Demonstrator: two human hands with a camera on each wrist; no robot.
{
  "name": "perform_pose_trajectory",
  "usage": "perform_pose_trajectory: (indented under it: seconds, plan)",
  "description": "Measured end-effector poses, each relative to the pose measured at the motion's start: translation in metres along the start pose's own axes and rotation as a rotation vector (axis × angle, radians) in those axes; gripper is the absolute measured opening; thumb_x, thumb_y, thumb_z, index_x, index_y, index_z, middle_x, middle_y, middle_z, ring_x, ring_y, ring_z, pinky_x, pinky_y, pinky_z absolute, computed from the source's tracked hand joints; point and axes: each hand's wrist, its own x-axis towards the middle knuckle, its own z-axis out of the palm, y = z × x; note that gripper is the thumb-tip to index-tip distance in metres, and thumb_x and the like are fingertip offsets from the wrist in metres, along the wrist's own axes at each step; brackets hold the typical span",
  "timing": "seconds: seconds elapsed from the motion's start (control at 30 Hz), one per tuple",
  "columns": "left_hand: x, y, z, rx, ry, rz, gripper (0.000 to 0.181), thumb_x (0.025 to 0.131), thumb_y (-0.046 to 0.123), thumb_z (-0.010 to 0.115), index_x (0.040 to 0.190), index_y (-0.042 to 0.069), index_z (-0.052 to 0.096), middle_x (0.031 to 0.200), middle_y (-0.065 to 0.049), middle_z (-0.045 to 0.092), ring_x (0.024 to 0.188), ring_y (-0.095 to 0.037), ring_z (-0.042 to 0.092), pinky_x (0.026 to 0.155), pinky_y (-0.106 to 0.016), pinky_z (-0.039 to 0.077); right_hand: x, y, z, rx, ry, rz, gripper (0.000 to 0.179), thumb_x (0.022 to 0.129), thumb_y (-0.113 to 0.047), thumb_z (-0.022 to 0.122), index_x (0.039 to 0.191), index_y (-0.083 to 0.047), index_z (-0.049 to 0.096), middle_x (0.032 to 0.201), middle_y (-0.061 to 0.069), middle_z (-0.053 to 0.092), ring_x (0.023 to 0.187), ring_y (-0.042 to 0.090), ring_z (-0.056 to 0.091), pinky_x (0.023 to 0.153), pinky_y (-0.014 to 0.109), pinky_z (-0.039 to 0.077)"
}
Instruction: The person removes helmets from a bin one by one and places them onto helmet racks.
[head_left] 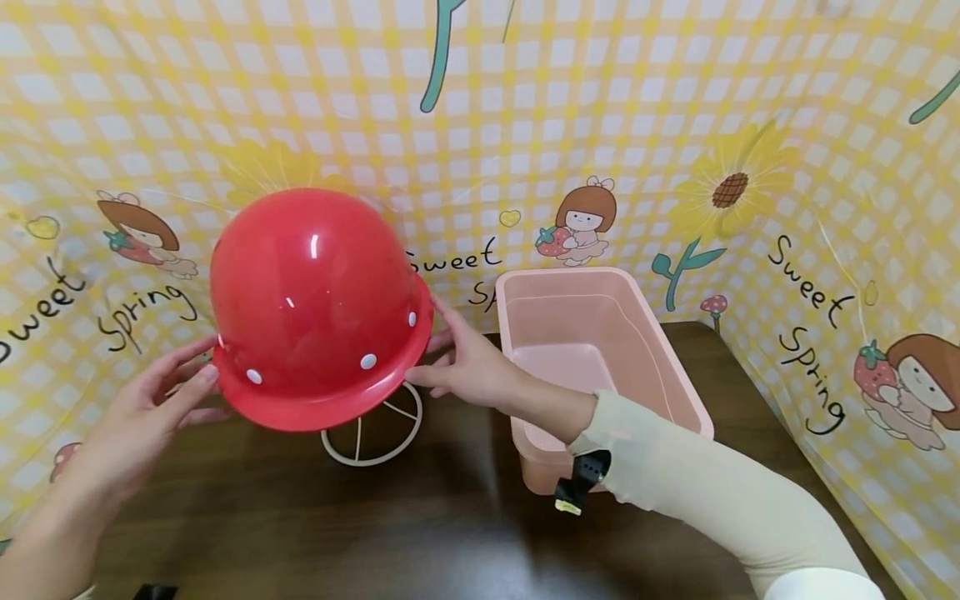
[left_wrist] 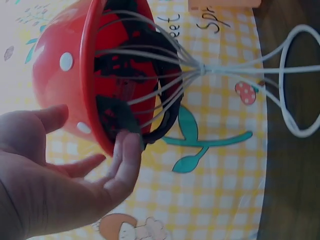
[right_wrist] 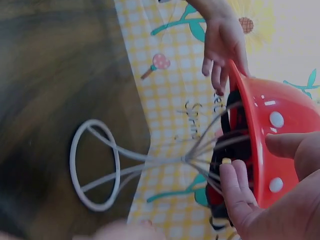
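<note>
A glossy red hard hat [head_left: 315, 292] with white round studs sits over the top of a white wire stand [left_wrist: 202, 69]. The stand's flared wires reach up inside the shell, and its ring base rests on the table. At the hat's left side my left hand [head_left: 138, 412] holds the brim, thumb outside and fingers underneath. My right hand [head_left: 480, 362] pinches the brim on the other side, with its fingertips inside the rim in the right wrist view. Black straps and lining [left_wrist: 170, 100] show inside the hat.
A pink plastic bin [head_left: 517, 367] stands to the right on the dark wooden table [head_left: 450, 533], partly behind my right forearm. A yellow checked cloth [head_left: 480, 150] with cartoon prints hangs around the back and sides.
</note>
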Motion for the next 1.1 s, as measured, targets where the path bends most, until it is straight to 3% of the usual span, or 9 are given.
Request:
perform_pose_trajectory:
  seconds: [0.2, 0.33, 0.43, 0.47, 0.57, 0.67, 0.83, 1.0, 1.1]
  plan:
    - [-0.001, 0.016, -0.007, 0.499, 0.098, -0.017, 0.059, 0.108, 0.019, 0.051, 0.159, 0.003, 0.026, 0.124, 0.0, 0.05, 0.087, 0.012, 0.062, 0.06, -0.019, 0.057, -0.012, -0.004, -0.036, -0.195, 0.085, -0.012, 0.091, 0.092, -0.012, 0.075, 0.163, -0.012, 0.018, 0.124, 0.019, 0.055, 0.102, 0.027, 0.068, 0.083, 0.036, 0.059]
    - [0.006, 0.031, -0.018, 0.783, 0.107, -0.056, 0.069, 0.108, 0.031, 0.05, 0.161, 0.0, 0.018, 0.144, -0.032, 0.04, 0.108, -0.029, 0.067, 0.053, -0.015, 0.046, -0.016, -0.009, -0.075, -0.322, 0.128, -0.042, 0.082, 0.095, -0.015, 0.072, 0.161, -0.009, 0.025, 0.129, 0.022, 0.055, 0.114, 0.034, 0.062, 0.094, 0.042, 0.055]
    - [0.011, 0.035, -0.029, 0.891, 0.112, -0.034, 0.071, 0.108, 0.03, 0.051, 0.159, -0.005, 0.017, 0.146, -0.046, 0.032, 0.115, -0.068, 0.045, 0.058, -0.005, 0.036, -0.02, -0.011, -0.109, -0.43, 0.15, -0.061, 0.076, 0.097, -0.017, 0.07, 0.16, -0.009, 0.029, 0.131, 0.023, 0.055, 0.118, 0.035, 0.06, 0.1, 0.047, 0.052]
    - [0.012, 0.036, -0.032, 0.92, 0.116, -0.017, 0.07, 0.108, 0.029, 0.051, 0.158, -0.009, 0.018, 0.144, -0.048, 0.032, 0.116, -0.071, 0.042, 0.059, -0.008, 0.043, -0.021, -0.011, -0.121, -0.488, 0.156, -0.075, 0.074, 0.098, -0.018, 0.07, 0.16, -0.009, 0.031, 0.131, 0.023, 0.056, 0.119, 0.035, 0.059, 0.101, 0.047, 0.051]
    - [0.016, 0.038, -0.04, 0.988, 0.108, 0.029, 0.066, 0.109, 0.025, 0.049, 0.153, -0.016, 0.021, 0.14, -0.049, 0.035, 0.116, -0.069, 0.042, 0.082, -0.041, 0.057, -0.031, -0.011, -0.155, -0.702, 0.157, -0.113, 0.072, 0.099, -0.024, 0.069, 0.159, -0.01, 0.033, 0.137, 0.023, 0.054, 0.126, 0.037, 0.055, 0.104, 0.053, 0.048]
    - [0.019, 0.04, -0.045, 1.018, 0.09, 0.071, 0.061, 0.109, 0.022, 0.046, 0.151, -0.017, 0.024, 0.14, -0.049, 0.035, 0.118, -0.068, 0.038, 0.091, -0.08, 0.032, -0.044, -0.012, -0.184, -0.897, 0.137, -0.161, 0.07, 0.1, -0.027, 0.067, 0.159, -0.009, 0.034, 0.145, 0.027, 0.048, 0.133, 0.042, 0.047, 0.108, 0.06, 0.041]
    - [0.026, 0.041, -0.055, 1.107, 0.078, 0.159, 0.062, 0.109, 0.021, 0.049, 0.152, -0.016, 0.024, 0.144, -0.049, 0.03, 0.129, -0.069, 0.029, 0.106, -0.079, 0.02, -0.068, -0.008, -0.224, -1.045, 0.149, -0.196, 0.068, 0.1, -0.026, 0.067, 0.157, -0.006, 0.036, 0.147, 0.032, 0.043, 0.137, 0.05, 0.038, 0.11, 0.067, 0.032]
    - [0.031, 0.036, -0.066, 1.195, 0.094, 0.255, 0.063, 0.108, 0.025, 0.051, 0.152, -0.014, 0.027, 0.148, -0.048, 0.026, 0.136, -0.067, 0.023, 0.115, -0.073, 0.012, -0.089, -0.002, -0.255, -1.104, 0.184, -0.119, 0.069, 0.102, -0.029, 0.064, 0.158, -0.002, 0.033, 0.149, 0.036, 0.038, 0.137, 0.055, 0.033, 0.108, 0.071, 0.028]
    - [0.031, 0.033, -0.074, 1.245, 0.102, 0.233, 0.067, 0.109, 0.033, 0.048, 0.155, -0.01, 0.025, 0.152, -0.047, 0.02, 0.141, -0.065, 0.015, 0.116, -0.072, 0.005, -0.099, 0.004, -0.272, -1.166, 0.192, -0.045, 0.069, 0.105, -0.035, 0.057, 0.159, -0.002, 0.028, 0.15, 0.038, 0.033, 0.138, 0.057, 0.029, 0.109, 0.073, 0.023]
